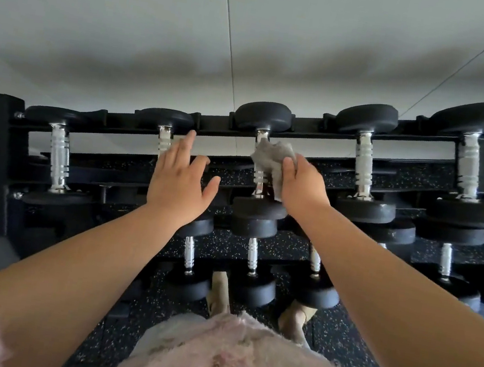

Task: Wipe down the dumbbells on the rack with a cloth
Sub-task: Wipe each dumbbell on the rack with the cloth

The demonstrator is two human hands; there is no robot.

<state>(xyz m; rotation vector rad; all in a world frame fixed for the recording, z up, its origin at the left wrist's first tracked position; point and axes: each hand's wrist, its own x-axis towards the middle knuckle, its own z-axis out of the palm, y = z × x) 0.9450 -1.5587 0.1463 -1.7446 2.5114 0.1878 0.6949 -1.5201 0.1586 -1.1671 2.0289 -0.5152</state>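
Observation:
A black rack carries a top row of black dumbbells with chrome handles. My right hand grips a crumpled grey cloth and holds it against the handle of the middle dumbbell. My left hand hovers open with fingers spread in front of the neighbouring dumbbell to the left, covering the lower part of its handle. Whether it touches that handle I cannot tell.
More dumbbells fill the top row at the left and right, with a larger one at far right. Lower tiers hold smaller dumbbells. Speckled black rubber flooring lies below, and a pale wall behind.

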